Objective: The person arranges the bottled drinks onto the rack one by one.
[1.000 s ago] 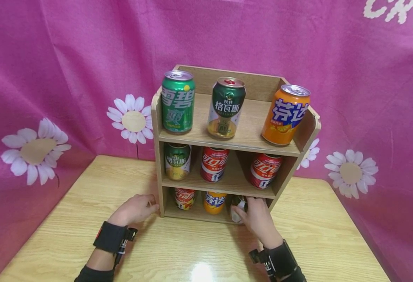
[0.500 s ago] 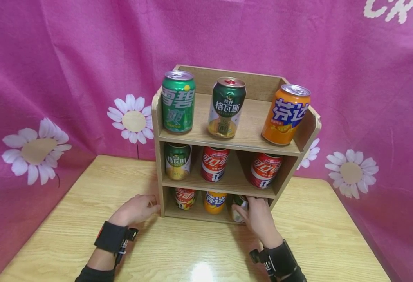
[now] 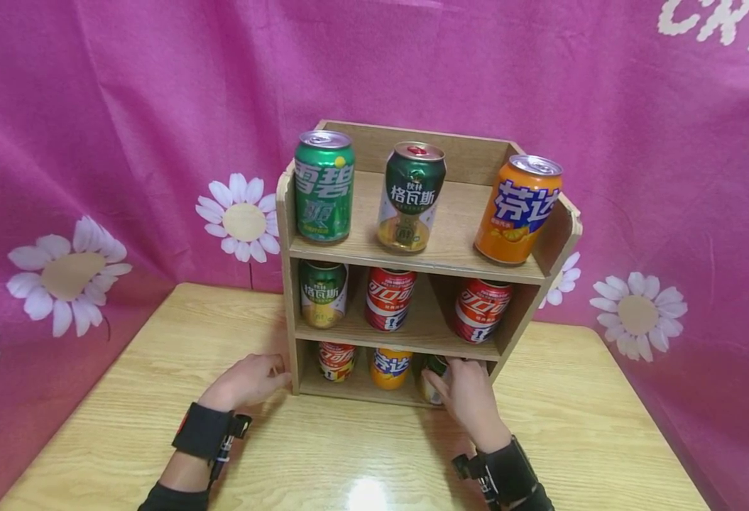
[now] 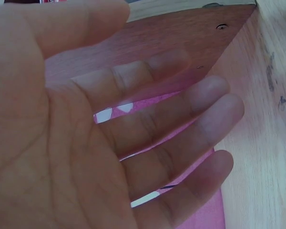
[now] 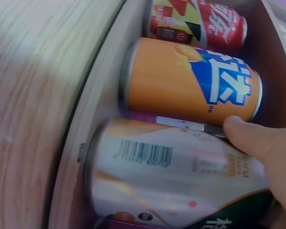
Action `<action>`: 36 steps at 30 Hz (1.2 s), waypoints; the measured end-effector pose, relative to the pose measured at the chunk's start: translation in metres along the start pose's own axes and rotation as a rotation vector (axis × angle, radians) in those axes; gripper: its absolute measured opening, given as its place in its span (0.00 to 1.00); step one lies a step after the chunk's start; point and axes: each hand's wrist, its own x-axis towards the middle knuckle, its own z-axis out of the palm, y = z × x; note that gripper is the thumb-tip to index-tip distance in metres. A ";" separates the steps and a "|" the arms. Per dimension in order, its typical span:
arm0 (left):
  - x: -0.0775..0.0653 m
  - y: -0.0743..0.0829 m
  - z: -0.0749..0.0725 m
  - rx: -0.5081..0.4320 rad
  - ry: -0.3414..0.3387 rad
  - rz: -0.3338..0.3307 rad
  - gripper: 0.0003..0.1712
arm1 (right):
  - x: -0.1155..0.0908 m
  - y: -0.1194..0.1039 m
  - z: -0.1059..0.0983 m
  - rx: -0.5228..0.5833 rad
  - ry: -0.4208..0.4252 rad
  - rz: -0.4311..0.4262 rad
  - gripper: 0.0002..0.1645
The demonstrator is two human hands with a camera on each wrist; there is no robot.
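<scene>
My right hand (image 3: pixel 473 401) grips a green-and-white drink can (image 3: pixel 434 387) at the right end of the wooden rack's (image 3: pixel 454 213) bottom shelf. In the right wrist view, the thumb (image 5: pixel 262 143) lies along the upper part of this can (image 5: pixel 176 174), whose barcode faces the camera; the other fingers are mostly hidden. Beside it stand an orange soda can (image 3: pixel 390 367) and a red cola can (image 3: pixel 336 360). My left hand (image 3: pixel 246 382) holds nothing, its fingertips right at the rack's left side panel. The left wrist view shows its fingers (image 4: pixel 148 124) extended and slightly spread.
A green can (image 3: pixel 323 188), a dark green can (image 3: pixel 412 199) and an orange can (image 3: pixel 517 209) stand on top. Another green can (image 3: pixel 323 294) and two red cans (image 3: pixel 390 299) occupy the middle shelf. The rack stands on a wooden table (image 3: pixel 323 454) before a pink floral cloth (image 3: pixel 176 85).
The green-and-white can has turned in place under my right hand, and a different part of its label faces the head camera. My left hand has stayed beside the rack.
</scene>
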 end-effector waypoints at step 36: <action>-0.001 0.000 -0.002 0.000 0.008 0.002 0.10 | 0.001 0.006 0.003 0.085 -0.023 -0.021 0.31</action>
